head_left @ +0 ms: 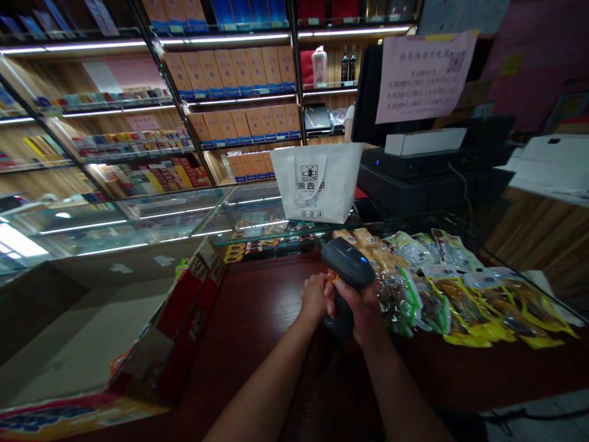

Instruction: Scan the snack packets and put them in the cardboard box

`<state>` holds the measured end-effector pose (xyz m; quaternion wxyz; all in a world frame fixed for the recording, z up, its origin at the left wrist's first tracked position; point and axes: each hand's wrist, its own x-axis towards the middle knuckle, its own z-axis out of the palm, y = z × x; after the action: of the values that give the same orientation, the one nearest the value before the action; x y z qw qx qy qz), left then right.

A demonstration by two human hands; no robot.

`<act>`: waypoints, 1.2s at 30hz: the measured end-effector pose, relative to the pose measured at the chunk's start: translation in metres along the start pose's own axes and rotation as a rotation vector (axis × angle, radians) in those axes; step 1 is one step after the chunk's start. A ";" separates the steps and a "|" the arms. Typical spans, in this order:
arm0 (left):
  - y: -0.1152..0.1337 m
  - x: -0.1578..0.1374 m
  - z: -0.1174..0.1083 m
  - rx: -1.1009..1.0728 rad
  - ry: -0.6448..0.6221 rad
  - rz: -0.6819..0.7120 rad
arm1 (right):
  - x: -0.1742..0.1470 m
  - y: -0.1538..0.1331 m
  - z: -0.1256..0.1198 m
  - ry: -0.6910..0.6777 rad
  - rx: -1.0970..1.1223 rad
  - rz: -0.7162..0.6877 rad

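Above the glossy dark-red wooden tabletop, my right grip holds the dark-grey plastic handheld scanner, likely to steady its aim; whether my curled left grip grasps it, I cannot tell.

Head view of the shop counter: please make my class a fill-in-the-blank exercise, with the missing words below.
1. The right hand holds a handheld barcode ____.
2. The bag with the windmill logo is coloured ____.
3. The open cardboard box is on the picture's ____ side.
4. The rightmost packets have ____ edges.

Missing words: scanner; white; left; yellow.
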<state>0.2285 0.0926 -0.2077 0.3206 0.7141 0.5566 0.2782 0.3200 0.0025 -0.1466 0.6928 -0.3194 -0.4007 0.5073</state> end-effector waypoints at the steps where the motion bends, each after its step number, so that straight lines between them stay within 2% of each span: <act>1: -0.001 0.001 0.001 -0.009 0.006 -0.004 | 0.000 0.000 0.000 0.000 -0.006 0.005; 6: -0.001 0.003 0.004 -0.075 0.065 -0.012 | 0.000 0.001 0.002 0.000 -0.015 0.012; 10: -0.003 -0.003 -0.004 -0.201 0.130 -0.015 | 0.000 0.003 0.003 0.002 -0.011 0.021; 15: -0.020 -0.028 -0.042 -0.406 0.212 -0.057 | 0.001 0.007 0.003 0.035 0.001 0.035; 19: -0.035 -0.051 -0.078 -0.654 0.190 -0.101 | 0.000 0.012 0.005 0.040 -0.012 0.066; 23: -0.046 -0.061 -0.097 -0.774 0.262 -0.093 | -0.001 0.019 0.007 0.034 -0.065 0.079; 26: -0.053 -0.061 -0.103 -0.843 0.329 -0.114 | -0.002 0.027 0.009 0.038 -0.123 0.085; 31: -0.056 -0.061 -0.106 -0.908 0.356 -0.126 | -0.005 0.041 0.011 0.040 -0.210 0.120; 34: -0.053 -0.064 -0.104 -0.918 0.347 -0.080 | -0.006 0.044 0.013 0.053 -0.255 0.158; 36: -0.051 -0.066 -0.101 -0.982 0.288 -0.070 | -0.005 0.044 0.014 0.081 -0.282 0.180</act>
<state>0.1056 0.0519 -0.1847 0.5475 0.4146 0.4225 0.5915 0.2871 0.0101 -0.1783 0.6084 -0.4682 -0.4097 0.4927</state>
